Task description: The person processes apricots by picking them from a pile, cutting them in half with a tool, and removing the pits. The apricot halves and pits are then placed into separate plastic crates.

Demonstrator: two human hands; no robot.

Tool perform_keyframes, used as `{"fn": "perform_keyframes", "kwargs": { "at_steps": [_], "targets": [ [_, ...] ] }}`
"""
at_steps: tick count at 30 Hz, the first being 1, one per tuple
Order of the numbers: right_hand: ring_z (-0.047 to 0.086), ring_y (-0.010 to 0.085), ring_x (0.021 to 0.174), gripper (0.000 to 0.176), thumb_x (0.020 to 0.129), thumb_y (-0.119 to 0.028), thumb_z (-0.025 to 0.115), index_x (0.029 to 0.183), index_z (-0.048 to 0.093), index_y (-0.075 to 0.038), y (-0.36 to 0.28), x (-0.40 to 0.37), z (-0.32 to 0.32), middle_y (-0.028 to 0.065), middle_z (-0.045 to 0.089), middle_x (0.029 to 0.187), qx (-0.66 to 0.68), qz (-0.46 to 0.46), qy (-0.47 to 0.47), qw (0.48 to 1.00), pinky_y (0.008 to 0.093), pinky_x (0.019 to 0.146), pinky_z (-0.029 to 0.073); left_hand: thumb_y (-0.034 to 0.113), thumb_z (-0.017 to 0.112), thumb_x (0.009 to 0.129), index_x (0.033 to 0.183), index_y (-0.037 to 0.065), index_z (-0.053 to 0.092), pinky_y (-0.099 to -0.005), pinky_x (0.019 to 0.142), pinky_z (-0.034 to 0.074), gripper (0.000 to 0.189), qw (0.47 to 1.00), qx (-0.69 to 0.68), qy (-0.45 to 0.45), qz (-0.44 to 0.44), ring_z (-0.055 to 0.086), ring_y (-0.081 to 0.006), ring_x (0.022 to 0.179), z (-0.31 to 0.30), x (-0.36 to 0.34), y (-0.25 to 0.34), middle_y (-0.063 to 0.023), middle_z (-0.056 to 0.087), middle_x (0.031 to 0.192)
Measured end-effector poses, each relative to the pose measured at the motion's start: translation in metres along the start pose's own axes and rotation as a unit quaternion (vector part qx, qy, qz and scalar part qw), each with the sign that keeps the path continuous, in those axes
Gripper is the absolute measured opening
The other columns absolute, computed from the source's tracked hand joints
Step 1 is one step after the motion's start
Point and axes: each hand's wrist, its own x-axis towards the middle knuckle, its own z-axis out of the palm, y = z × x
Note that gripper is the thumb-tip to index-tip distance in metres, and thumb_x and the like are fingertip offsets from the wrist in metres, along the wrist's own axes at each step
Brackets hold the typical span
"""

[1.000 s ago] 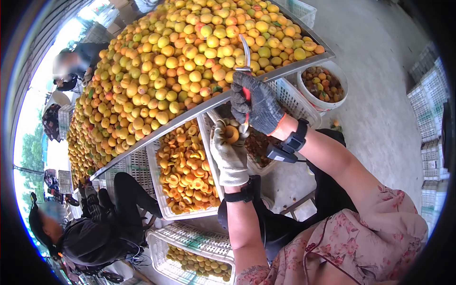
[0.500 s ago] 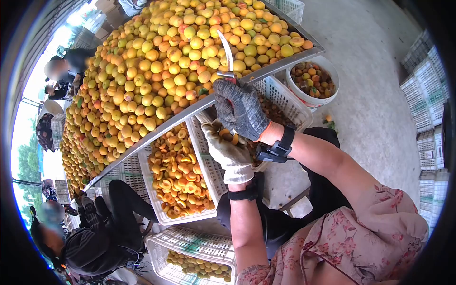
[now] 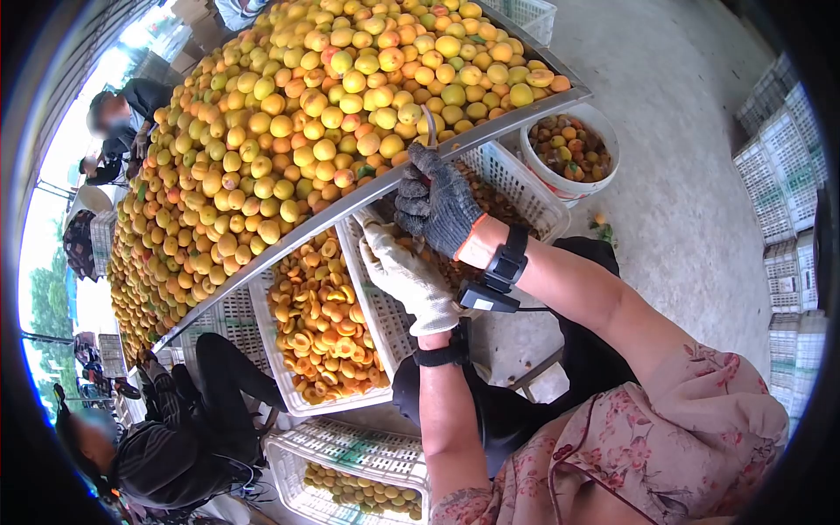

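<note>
My right hand (image 3: 440, 203), in a grey knit glove with an orange cuff, is closed around a knife. The knife's curved blade (image 3: 429, 122) points up over the metal rim of the fruit table. Close below, my left hand (image 3: 404, 278) wears a white glove, its fingers bent over the edge of a crate; what lies in them, if anything, is hidden. Under both hands stands a white crate (image 3: 534, 194) of brown pits (image 3: 499, 199). To its left is a crate (image 3: 372, 297) full of halved apricots (image 3: 324, 324). Whole apricots (image 3: 297, 122) are heaped on the table (image 3: 490, 133).
A white bucket (image 3: 591, 184) with apricots stands right of the table. Another crate (image 3: 350, 455) holding small greenish fruit is at the bottom. A co-worker in black (image 3: 175, 464) sits at left; another person (image 3: 131, 114) is farther back. Stacked crates (image 3: 783, 175) line the right side.
My right hand has lowered, and the knife blade now shows less and tilts differently. The apricot seen between my hands is out of sight. My left hand has shifted slightly left.
</note>
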Motion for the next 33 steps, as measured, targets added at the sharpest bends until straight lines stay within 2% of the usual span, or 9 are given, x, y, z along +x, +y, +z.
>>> {"fn": "perform_keyframes", "kwargs": {
  "at_steps": [11,16,18,21,22,25,28,29,33],
  "targets": [
    [0.037,0.0134,0.044,0.031,0.090,-0.035,0.059,0.071,0.046,-0.014,-0.010,0.014,-0.010,-0.0019,0.041,0.056,0.068,-0.026,-0.007,0.997,0.0294,0.046,0.032,0.049,0.043,0.096,0.104,0.006,0.050,-0.0234,0.063,0.039,0.044,0.974,0.154,-0.152,0.062,0.045,-0.0101,0.071,0.000,-0.014,0.002,-0.0010,0.046,0.086],
    [0.038,0.0114,0.041,0.017,0.089,-0.024,0.061,0.081,0.057,-0.009,-0.034,0.007,-0.005,-0.0034,0.040,0.054,-0.113,-0.052,-0.047,0.991,0.0278,0.042,0.034,0.078,0.024,0.084,0.131,0.010,0.042,-0.0226,0.042,0.040,0.084,0.955,-0.008,-0.235,-0.180,0.054,-0.0133,0.056,-0.018,0.011,0.008,-0.0107,0.056,0.114],
    [0.043,0.0101,0.042,0.011,0.087,-0.018,0.062,0.085,0.061,-0.008,-0.040,0.002,-0.006,-0.0020,0.050,0.058,-0.155,-0.042,-0.103,0.982,0.0248,0.041,0.037,0.076,0.024,0.085,0.132,0.009,0.040,-0.0229,0.039,0.041,0.084,0.988,-0.015,-0.138,-0.063,0.053,-0.0131,0.053,-0.012,0.019,0.004,-0.0115,0.053,0.120],
    [0.051,0.0158,0.048,0.013,0.080,-0.020,0.069,0.085,0.065,-0.009,-0.041,-0.010,0.002,0.0039,0.064,0.074,-0.556,-0.118,-0.048,0.821,0.0281,0.046,0.041,0.069,0.024,0.090,0.136,0.008,0.037,-0.0260,0.059,0.051,0.078,0.992,0.016,-0.116,-0.041,0.061,-0.0168,0.075,-0.011,0.012,0.014,-0.0124,0.050,0.127],
    [0.051,0.0158,0.048,0.013,0.080,-0.020,0.069,0.085,0.065,-0.009,-0.037,-0.004,-0.006,0.0039,0.064,0.074,-0.556,-0.119,-0.051,0.821,0.0281,0.046,0.041,0.060,0.027,0.096,0.141,0.005,0.032,-0.0323,0.097,0.039,0.071,0.986,0.037,-0.145,0.074,0.044,-0.0180,0.120,-0.012,0.008,0.009,-0.0134,0.045,0.134],
    [0.060,0.0273,0.065,0.017,0.070,-0.023,0.072,0.080,0.064,-0.011,-0.031,0.001,-0.022,0.0110,0.060,0.068,-0.736,-0.326,-0.244,0.540,0.0375,0.061,0.046,0.057,0.028,0.097,0.135,0.004,0.042,-0.0289,0.083,0.045,0.067,0.976,0.134,-0.165,0.041,0.049,-0.0153,0.100,-0.018,0.009,0.010,-0.0091,0.048,0.129],
    [0.060,0.0361,0.070,0.019,0.071,-0.024,0.071,0.077,0.060,-0.009,-0.019,0.000,-0.033,0.0142,0.060,0.073,-0.742,-0.348,-0.243,0.519,0.0421,0.061,0.046,0.064,0.025,0.093,0.133,0.004,0.045,-0.0265,0.058,0.048,0.074,0.977,0.121,-0.158,-0.080,0.049,-0.0151,0.095,-0.020,0.009,0.015,-0.0087,0.049,0.124],
    [0.060,0.0360,0.071,0.018,0.072,-0.023,0.070,0.077,0.061,-0.008,-0.020,-0.004,-0.029,0.0144,0.060,0.074,-0.745,-0.353,-0.250,0.507,0.0426,0.061,0.046,0.071,0.029,0.089,0.119,0.010,0.049,-0.0244,0.044,0.036,0.072,0.984,0.100,-0.143,-0.047,0.044,-0.0123,0.052,-0.018,0.011,0.012,-0.0042,0.052,0.080],
    [0.061,0.0358,0.076,0.016,0.072,-0.017,0.068,0.084,0.061,-0.007,-0.009,-0.016,-0.027,0.0143,0.061,0.077,-0.731,-0.367,-0.274,0.506,0.0427,0.064,0.048,0.071,0.031,0.088,0.119,0.010,0.051,-0.0257,0.049,0.043,0.071,0.980,0.132,-0.146,-0.020,0.056,-0.0151,0.064,-0.036,0.023,-0.004,-0.0064,0.057,0.089]
  ]
}}
